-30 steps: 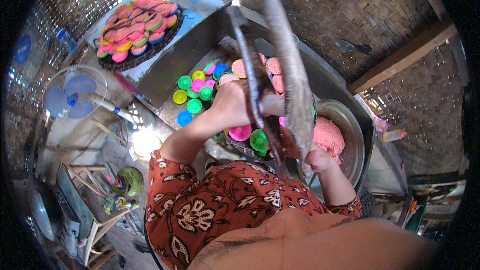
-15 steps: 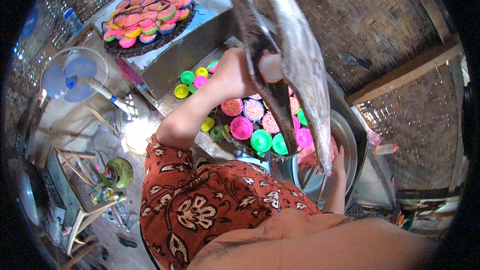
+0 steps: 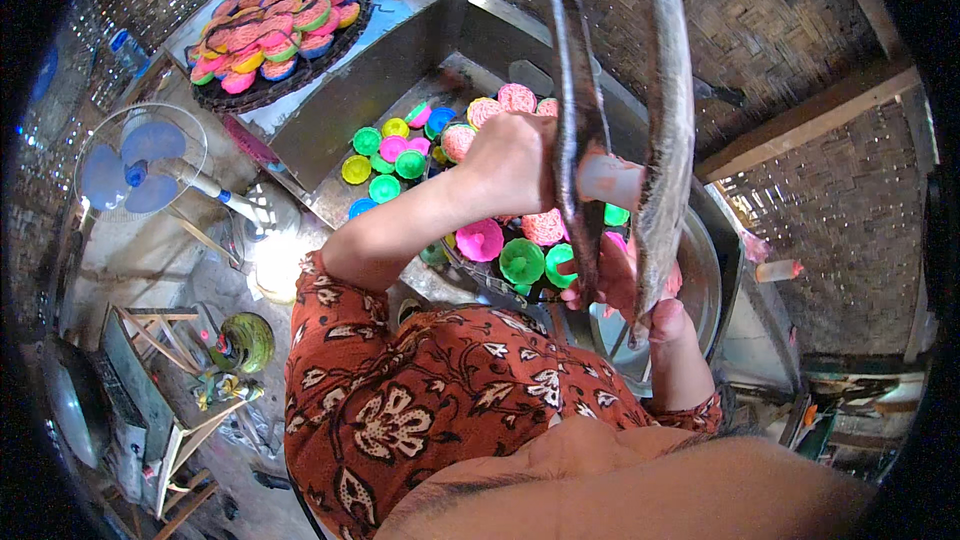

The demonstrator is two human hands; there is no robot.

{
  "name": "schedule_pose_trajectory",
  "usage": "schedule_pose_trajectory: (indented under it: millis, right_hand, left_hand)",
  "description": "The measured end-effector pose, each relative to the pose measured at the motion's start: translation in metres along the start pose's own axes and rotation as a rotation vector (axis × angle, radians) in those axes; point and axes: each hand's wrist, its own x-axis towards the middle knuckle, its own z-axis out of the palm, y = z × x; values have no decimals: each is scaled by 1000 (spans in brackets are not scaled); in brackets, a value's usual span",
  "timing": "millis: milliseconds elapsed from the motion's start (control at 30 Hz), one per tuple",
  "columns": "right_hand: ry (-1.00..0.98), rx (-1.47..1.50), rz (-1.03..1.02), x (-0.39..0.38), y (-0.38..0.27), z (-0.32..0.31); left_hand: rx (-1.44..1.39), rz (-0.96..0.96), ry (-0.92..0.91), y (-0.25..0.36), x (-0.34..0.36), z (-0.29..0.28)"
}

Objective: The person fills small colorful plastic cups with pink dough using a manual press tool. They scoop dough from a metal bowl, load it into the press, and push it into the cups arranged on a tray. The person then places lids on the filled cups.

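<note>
Wooden tool (image 3: 668, 130) looks worn — two long bars (image 3: 582, 140), whitish cylinder (image 3: 612, 179) between.

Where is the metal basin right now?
In the head view, the metal basin sits right of centre, partly behind the right hand and the pale wooden bar.

Woven R wall (image 3: 770, 30), diag wood beam (image 3: 810, 125) across it. Woven L wall (image 3: 150, 0) too, daylight leaking thru gaps. Grey floor (image 3: 205, 275), v bright light patch (image 3: 272, 265) nr blue-bladed fan (image 3: 155, 145). Wood-framed unit (image 3: 140, 380) btm L.
</note>
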Motion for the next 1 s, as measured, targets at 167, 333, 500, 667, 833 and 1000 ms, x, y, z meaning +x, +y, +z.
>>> schedule_pose_trajectory:
  millis: [167,333,500,667,833,1000]
  right_hand:
    - [-191,-103,-21,7,-7,-5]
    - [-254,-39,-10,1,-9,-11]
    - [-461,123,164,-7,-6,-16]
    - [-468,102,342,-26,-1,-45]
    - [-235,103,458,-22,-21,-52]
    - [-150,11,525,-3,-17,-48]
  left_hand:
    - [-7,-24,4,9,-4,-19]
    - [-489,-239,-345,13,4,-52]
    - [-1799,138,-43,25,46,-73]
    - [-1770,215,-151,21,46,-71]
    - [-1683,-173,41,-27,36,-38]
    - [-2096,-345,153,-77,15,-12]
